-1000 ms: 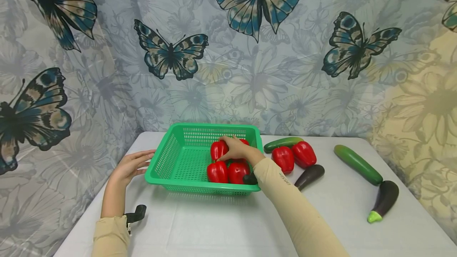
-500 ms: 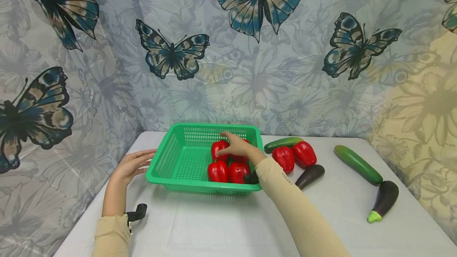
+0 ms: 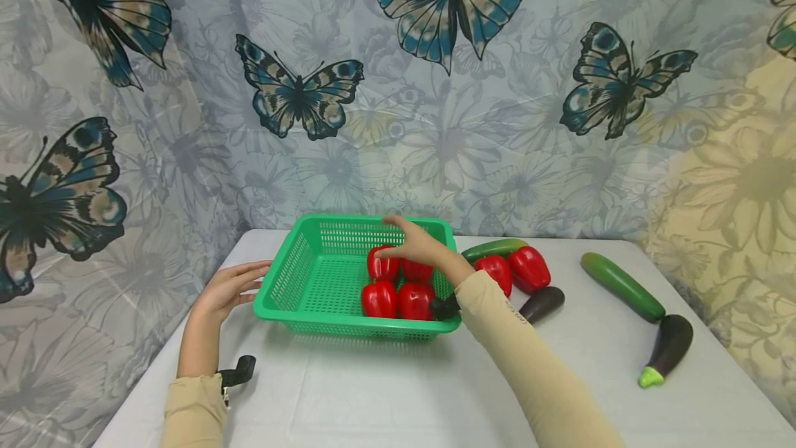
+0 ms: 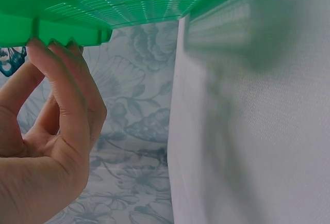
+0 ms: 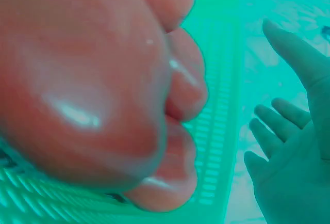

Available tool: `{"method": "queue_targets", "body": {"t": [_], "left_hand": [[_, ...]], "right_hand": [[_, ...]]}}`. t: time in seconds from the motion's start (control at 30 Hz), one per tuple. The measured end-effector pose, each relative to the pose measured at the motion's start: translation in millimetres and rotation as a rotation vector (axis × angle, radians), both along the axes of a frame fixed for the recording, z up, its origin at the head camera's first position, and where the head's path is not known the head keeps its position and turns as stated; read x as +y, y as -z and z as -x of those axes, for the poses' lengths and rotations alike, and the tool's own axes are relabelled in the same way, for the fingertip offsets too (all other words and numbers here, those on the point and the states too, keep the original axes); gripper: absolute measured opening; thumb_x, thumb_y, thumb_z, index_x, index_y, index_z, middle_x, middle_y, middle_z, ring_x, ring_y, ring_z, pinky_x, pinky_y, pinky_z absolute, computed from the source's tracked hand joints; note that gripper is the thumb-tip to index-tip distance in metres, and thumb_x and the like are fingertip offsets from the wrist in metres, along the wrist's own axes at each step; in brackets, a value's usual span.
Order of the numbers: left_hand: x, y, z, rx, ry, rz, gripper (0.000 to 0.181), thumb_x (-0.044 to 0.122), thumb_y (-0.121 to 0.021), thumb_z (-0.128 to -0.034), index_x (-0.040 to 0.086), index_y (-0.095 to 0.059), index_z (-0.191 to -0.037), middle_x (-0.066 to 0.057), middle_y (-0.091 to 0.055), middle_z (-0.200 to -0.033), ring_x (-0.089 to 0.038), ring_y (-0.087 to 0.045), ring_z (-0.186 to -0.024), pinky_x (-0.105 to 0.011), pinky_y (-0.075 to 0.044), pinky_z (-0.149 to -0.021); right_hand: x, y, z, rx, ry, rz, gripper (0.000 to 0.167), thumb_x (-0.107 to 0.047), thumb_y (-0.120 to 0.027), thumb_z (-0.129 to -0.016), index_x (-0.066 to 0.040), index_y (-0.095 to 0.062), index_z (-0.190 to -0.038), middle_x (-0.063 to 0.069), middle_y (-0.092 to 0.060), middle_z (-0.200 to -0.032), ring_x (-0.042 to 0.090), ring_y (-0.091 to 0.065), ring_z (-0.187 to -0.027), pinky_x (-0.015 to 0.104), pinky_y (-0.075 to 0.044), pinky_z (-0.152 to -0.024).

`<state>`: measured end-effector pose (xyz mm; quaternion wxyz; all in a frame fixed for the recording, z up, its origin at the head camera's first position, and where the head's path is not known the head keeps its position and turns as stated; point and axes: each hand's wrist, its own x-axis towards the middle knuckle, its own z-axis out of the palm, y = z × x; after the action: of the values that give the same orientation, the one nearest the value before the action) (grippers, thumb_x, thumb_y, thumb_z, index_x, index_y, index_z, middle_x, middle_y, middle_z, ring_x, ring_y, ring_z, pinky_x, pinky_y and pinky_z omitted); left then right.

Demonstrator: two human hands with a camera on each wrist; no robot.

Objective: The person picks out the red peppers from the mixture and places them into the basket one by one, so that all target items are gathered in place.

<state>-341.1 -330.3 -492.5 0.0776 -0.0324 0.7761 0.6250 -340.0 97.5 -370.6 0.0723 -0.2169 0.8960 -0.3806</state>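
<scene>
A green plastic basket [image 3: 329, 285] stands on the white table with several red bell peppers [image 3: 378, 300] grouped in its right half. My right hand [image 3: 417, 245] hovers over the back peppers with thumb and fingers spread, holding nothing. In the right wrist view its fingers [image 5: 273, 126] stand apart from the nearest bell pepper [image 5: 82, 90]. My left hand [image 3: 226, 292] is at the basket's left side. Its fingertips touch the underside of the rim [image 4: 67, 33] in the left wrist view, with the fingers loosely bent.
Right of the basket lie two more red bell peppers [image 3: 529, 269], a green cucumber-like vegetable [image 3: 494, 249] and an eggplant [image 3: 543, 304]. Farther right are a longer green one [image 3: 624, 286] and another eggplant [image 3: 667, 350]. A butterfly-patterned cloth [image 3: 435, 157] hangs behind the table [image 3: 373, 393].
My right hand has let go of a bell pepper in the basket, then risen and drawn back slightly to the right. The left hand has stayed at the basket's side.
</scene>
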Motion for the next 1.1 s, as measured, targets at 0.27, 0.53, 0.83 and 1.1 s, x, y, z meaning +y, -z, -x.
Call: {"method": "queue_targets", "body": {"t": [0.27,0.53,0.83,1.1], "left_hand": [[0.1,0.2,0.1,-0.005,-0.009,-0.001,0.069,0.054,-0.076,-0.0782,0.018,-0.06,-0.135,0.007,-0.062,-0.125,-0.012,-0.066,-0.105,-0.033,-0.056,-0.083],[5.2,-8.9,-6.9,-0.001,0.002,0.016,0.069,0.054,-0.075,-0.0798,0.018,-0.059,-0.136,0.009,-0.063,-0.123,-0.011,-0.065,-0.105,-0.031,-0.055,-0.084],[4.1,-9.4,-8.7,0.012,0.017,0.004,0.06,0.05,-0.072,-0.0844,0.02,-0.061,-0.134,0.01,-0.063,-0.125,-0.011,-0.065,-0.105,-0.032,-0.055,-0.082],[7.7,-20.9,-17.9,0.05,0.088,-0.012,0.054,0.046,-0.07,-0.088,0.019,-0.061,-0.134,0.01,-0.064,-0.124,-0.011,-0.065,-0.103,-0.032,-0.055,-0.081]], "right_hand": [[15.5,-10.9,-7.3,0.018,0.01,0.035,0.083,-0.042,-0.076,-0.083,-0.023,-0.033,-0.151,0.004,-0.034,-0.157,0.028,-0.031,-0.146,0.053,-0.032,-0.115],[36.7,-25.2,-24.7,0.038,0.001,0.105,0.081,-0.037,-0.076,-0.085,-0.021,-0.032,-0.152,0.005,-0.033,-0.158,0.032,-0.028,-0.147,0.059,-0.031,-0.113],[66.1,-14.8,-29.2,0.06,0.068,0.145,0.083,-0.042,-0.076,-0.084,-0.026,-0.031,-0.152,0.002,-0.031,-0.158,0.031,-0.026,-0.147,0.063,-0.029,-0.112],[91.4,-4.7,-41.5,0.078,0.11,0.17,0.083,-0.039,-0.074,-0.086,-0.028,-0.028,-0.153,0.003,-0.029,-0.16,0.036,-0.022,-0.148,0.065,-0.036,-0.105]]}}
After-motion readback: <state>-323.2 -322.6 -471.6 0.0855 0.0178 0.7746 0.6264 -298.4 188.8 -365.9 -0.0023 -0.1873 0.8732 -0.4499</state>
